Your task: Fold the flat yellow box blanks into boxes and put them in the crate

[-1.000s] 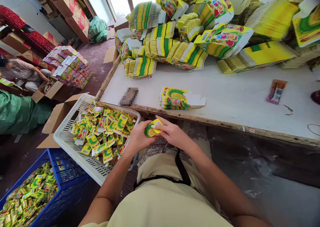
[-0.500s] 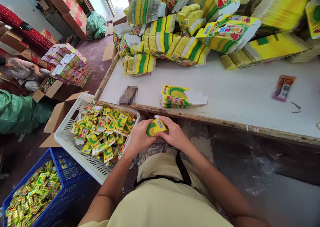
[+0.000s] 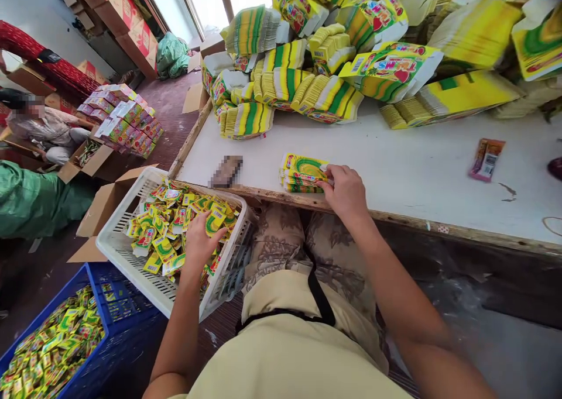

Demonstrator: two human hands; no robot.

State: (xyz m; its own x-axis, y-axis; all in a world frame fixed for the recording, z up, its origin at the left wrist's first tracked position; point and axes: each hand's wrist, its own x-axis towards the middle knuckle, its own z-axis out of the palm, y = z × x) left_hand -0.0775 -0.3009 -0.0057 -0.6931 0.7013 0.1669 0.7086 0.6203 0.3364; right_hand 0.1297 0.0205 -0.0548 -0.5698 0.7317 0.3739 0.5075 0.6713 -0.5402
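Observation:
My left hand (image 3: 202,244) is over the white plastic basket (image 3: 237,203), thumb and fingers apart, with nothing visibly gripped. Small filled yellow-green cartons (image 3: 164,248) lie heaped in the basket under and around it; one sits between thumb and fingertips. At the table's front edge, my right hand (image 3: 348,193) pinches the white-flap end of a flat carton (image 3: 307,166) on a short stack of the same flattened cartons. Its fingers hide most of that end, so how many cartons they grip does not show.
Bundled flat cartons (image 3: 325,97) pile up along the back of the white table (image 3: 421,171). A blurred flat object (image 3: 227,171) and a wrapped packet (image 3: 486,160) lie on it. A blue crate (image 3: 99,305) of small packs stands lower left. Another person (image 3: 41,133) sits far left.
My hands have parted. The small carton they both held has left them; my left hand moved left over the basket, my right hand up to the flat stack. The view shifted slightly.

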